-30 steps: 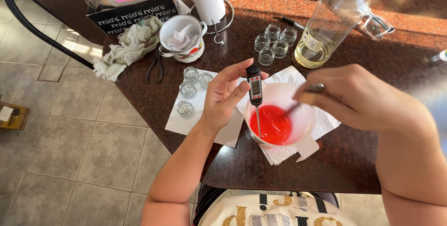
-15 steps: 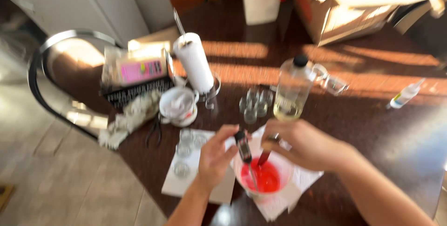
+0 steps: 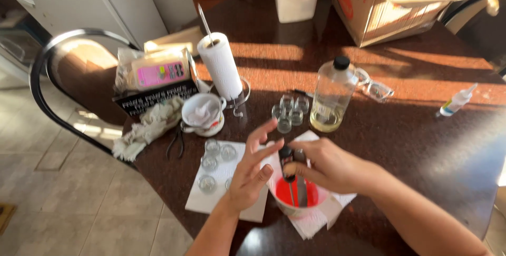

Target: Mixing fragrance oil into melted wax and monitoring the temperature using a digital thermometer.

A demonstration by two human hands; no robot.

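Upright thermometer (image 3: pixel 287 167) in red-filled bowl (image 3: pixel 295 199)

A: I read red liquid (image 3: pixel 305 195) in a white bowl (image 3: pixel 282 203), with a black-topped thermometer (image 3: pixel 287 163) over it. Confirm?

B: Confirmed. I see a dark brown table (image 3: pixel 411 129), a white paper towel roll (image 3: pixel 221 66), and a clear bottle (image 3: pixel 331 98) with a black cap and yellowish contents.

A: Pink-labelled packet (image 3: pixel 161 71), beige floor tiles (image 3: pixel 58 203).

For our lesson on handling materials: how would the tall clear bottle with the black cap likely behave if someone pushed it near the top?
The tall clear bottle looks narrow and high, so a push near its black cap would probably tip it. Only a little yellowish liquid sits at the bottom, so it is likely fairly light. It would probably fall towards the small glass jars close beside it.
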